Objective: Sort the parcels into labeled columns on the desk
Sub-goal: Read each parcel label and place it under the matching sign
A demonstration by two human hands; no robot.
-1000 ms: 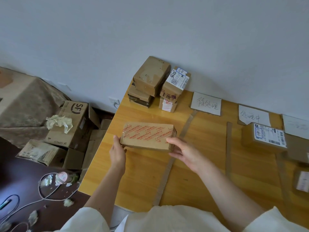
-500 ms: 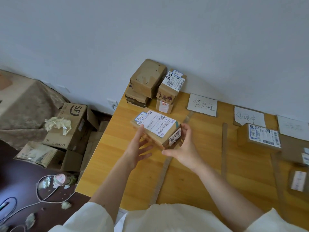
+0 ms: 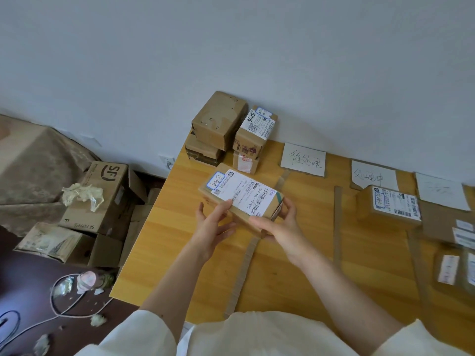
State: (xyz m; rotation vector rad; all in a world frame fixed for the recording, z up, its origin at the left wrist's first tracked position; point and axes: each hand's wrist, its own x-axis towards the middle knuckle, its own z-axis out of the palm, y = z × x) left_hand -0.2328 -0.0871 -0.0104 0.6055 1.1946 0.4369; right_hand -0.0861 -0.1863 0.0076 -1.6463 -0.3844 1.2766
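I hold a brown cardboard parcel (image 3: pixel 241 196) above the wooden desk (image 3: pixel 164 242), its white shipping label facing up. My left hand (image 3: pixel 213 227) supports its near left side with the thumb on the label. My right hand (image 3: pixel 277 224) grips its right end, fingers curled round the corner. A stack of several parcels (image 3: pixel 226 132) stands at the desk's back left corner. Handwritten paper labels (image 3: pixel 303 160) (image 3: pixel 372 177) (image 3: pixel 440 190) lie along the wall. Cardboard strips (image 3: pixel 338 222) (image 3: pixel 241 276) divide the desk into columns.
A labeled parcel (image 3: pixel 390 204) sits in the second column; more parcels (image 3: pixel 455 268) lie at the far right. On the floor to the left are an SF Express carton (image 3: pixel 102 196), flat boxes, cables (image 3: pixel 59 304) and scraps. The desk's left edge is close to my left arm.
The parcel was lifted off the desk and turned over, so its white shipping label now faces up instead of the red-taped side. Both hands shifted grip around it.
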